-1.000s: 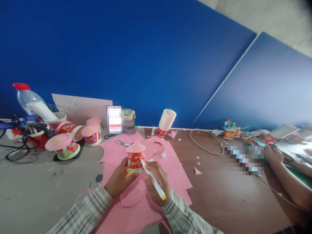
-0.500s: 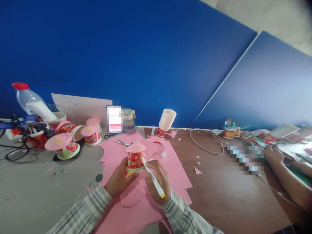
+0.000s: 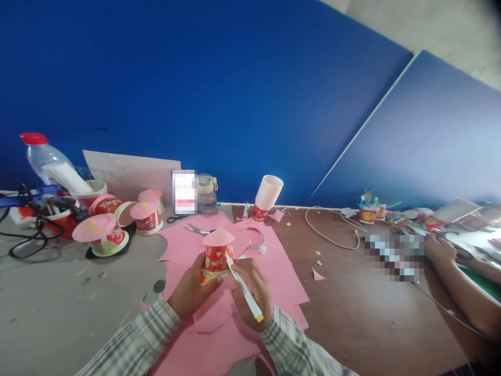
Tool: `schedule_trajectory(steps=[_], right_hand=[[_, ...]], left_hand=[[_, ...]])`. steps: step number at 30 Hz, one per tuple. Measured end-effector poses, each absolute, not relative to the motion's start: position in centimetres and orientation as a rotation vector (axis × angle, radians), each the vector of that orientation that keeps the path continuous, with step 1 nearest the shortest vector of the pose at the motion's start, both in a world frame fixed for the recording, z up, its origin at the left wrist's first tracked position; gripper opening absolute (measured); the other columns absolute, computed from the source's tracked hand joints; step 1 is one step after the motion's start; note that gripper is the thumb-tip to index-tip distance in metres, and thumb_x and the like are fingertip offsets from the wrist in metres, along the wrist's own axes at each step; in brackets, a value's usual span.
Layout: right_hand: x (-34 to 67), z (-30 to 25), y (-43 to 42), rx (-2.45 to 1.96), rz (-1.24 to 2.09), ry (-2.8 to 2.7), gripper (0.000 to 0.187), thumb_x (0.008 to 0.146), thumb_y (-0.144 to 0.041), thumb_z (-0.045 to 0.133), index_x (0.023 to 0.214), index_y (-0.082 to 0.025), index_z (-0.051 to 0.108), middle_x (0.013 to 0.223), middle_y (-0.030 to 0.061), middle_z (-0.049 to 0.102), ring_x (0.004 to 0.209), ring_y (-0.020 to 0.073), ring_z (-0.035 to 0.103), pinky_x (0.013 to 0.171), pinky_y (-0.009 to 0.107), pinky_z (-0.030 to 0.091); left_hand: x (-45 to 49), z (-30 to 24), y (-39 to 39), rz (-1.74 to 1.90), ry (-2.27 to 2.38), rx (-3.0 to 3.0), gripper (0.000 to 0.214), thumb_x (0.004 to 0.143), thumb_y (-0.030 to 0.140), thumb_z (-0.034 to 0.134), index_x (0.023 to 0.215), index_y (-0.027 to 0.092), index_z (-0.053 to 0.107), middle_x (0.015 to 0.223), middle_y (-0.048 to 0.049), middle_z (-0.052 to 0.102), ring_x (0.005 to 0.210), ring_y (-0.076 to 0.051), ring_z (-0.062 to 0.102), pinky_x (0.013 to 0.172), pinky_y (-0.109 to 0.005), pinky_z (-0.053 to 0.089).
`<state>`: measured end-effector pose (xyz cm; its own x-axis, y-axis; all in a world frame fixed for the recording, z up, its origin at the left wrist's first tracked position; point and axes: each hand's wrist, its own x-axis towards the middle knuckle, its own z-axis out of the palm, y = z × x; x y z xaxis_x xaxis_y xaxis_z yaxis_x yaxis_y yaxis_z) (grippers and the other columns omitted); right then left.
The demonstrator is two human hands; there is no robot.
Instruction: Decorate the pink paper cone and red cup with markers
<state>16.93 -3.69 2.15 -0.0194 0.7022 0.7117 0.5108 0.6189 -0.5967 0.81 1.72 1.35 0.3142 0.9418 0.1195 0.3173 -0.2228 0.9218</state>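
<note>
A red paper cup with gold patterns stands upside down in the grip of my left hand, the fingers around its left side and lower rim. On top of it sits a pink paper cone. My right hand holds a white marker with a yellow end, its tip against the cup's right side. Beneath both hands lie sheets of pink paper. Scissors and a roll of clear tape rest on the paper behind the cup.
Several similar cups with pink tops stand at the left, near a bottle with a red cap. A leaning stack of paper cups and a water bottle stand at the back. Another person's arm is at the right.
The marker and my right hand have shifted slightly left, bringing the tip further across the cup's side. My left hand keeps its hold on the cup.
</note>
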Motion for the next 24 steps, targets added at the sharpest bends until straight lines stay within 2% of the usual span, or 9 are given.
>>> schedule_trajectory(steps=[24], right_hand=[[16.97, 2.07, -3.83, -1.001, 0.207, -1.654, 0.026, 0.077, -0.015, 0.058, 0.102, -0.024, 0.06, 0.093, 0.0051, 0.066, 0.087, 0.021, 0.064, 0.074, 0.035, 0.059]], left_hand=[[0.91, 1.55, 1.65, 0.918, 1.141, 1.714, 0.039, 0.058, 0.033, 0.063, 0.094, 0.024, 0.05, 0.086, -0.0024, 0.068, 0.077, -0.024, 0.063, 0.065, -0.033, 0.05]])
